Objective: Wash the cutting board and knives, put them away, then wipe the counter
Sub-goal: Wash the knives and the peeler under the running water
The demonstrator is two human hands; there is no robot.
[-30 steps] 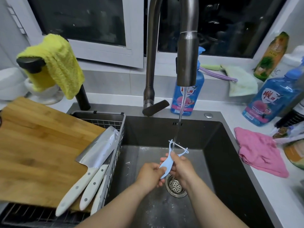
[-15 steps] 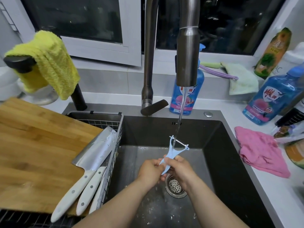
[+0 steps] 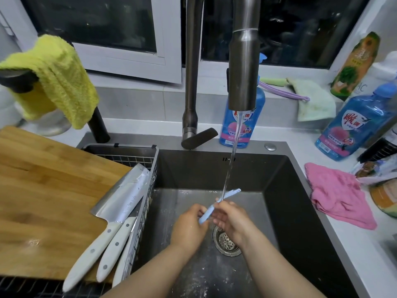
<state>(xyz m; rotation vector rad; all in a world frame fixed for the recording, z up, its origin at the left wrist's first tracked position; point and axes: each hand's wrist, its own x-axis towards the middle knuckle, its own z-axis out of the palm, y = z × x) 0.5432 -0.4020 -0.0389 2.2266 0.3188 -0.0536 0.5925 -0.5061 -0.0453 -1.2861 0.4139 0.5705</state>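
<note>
Both hands hold a light blue peeler (image 3: 217,204) over the dark sink (image 3: 285,214), its head under the running water from the tap (image 3: 243,67). My left hand (image 3: 189,226) grips the handle's lower end and my right hand (image 3: 231,221) closes around its middle. The peeler is seen edge-on. A wooden cutting board (image 3: 43,196) lies across a wire drain basket (image 3: 148,196) at the left. On the board rest a cleaver (image 3: 122,194) and two more white-handled knives (image 3: 113,252).
A pink cloth (image 3: 337,194) lies on the white counter right of the sink. Blue dish-soap bottles (image 3: 356,123) stand behind the sink and at the right. A yellow cloth (image 3: 58,78) hangs at the back left. The drain strainer (image 3: 225,244) is under my hands.
The peeler has been turned in my hands from showing its Y-shaped head face-on to edge-on under the water. The hands stay in the same spot over the drain.
</note>
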